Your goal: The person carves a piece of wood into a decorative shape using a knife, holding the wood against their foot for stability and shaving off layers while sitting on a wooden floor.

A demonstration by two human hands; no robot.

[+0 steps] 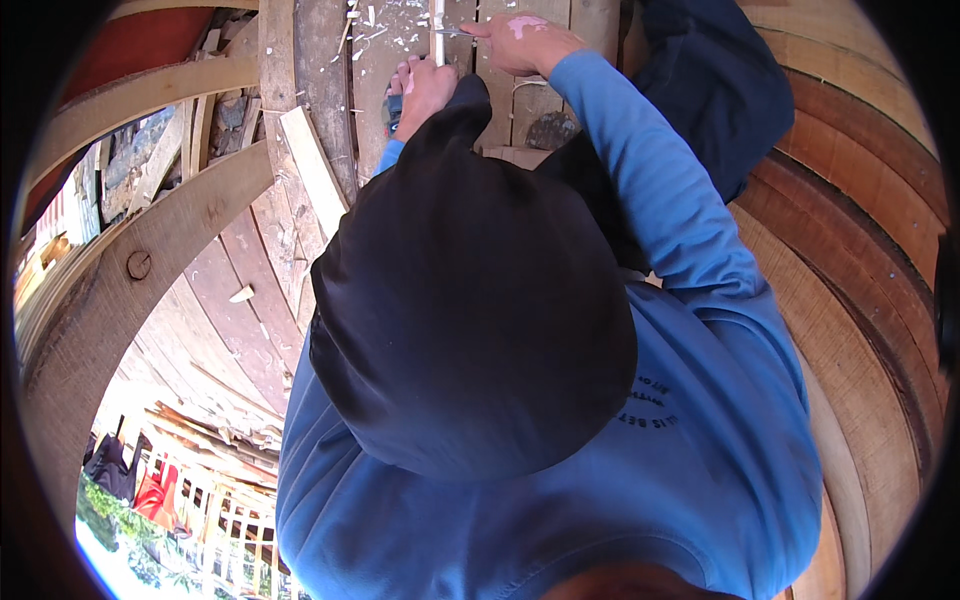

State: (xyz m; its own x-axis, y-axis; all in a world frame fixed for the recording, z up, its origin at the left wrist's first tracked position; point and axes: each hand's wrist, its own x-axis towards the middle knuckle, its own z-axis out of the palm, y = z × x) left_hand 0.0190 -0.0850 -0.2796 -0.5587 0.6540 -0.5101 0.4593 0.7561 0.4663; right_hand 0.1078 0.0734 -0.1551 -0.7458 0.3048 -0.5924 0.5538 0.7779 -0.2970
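Near the top edge, my left hand (pixel 428 92) is closed round the lower end of a narrow, pale wooden strip (pixel 438 22), which points away from me. My right hand (pixel 520 45) is closed just to its right, gripping a knife whose thin blade (pixel 456 32) reaches left to the strip. The fist hides the knife's handle. Pale wood shavings (pixel 372 38) lie scattered on the boards to the left of the strip. My blue sleeve (pixel 640 150) runs along the right arm, while dark cloth (pixel 470 320) fills the middle of the picture and covers most of the left forearm.
Worn floor planks (pixel 305 40) run beneath the hands. A loose pale board (pixel 315 170) lies to the left, beyond which curves a thick timber beam (pixel 150 250). Stacked brown boards (pixel 850 180) line the right side. Wood scraps (pixel 215 440) lie in a heap at lower left.
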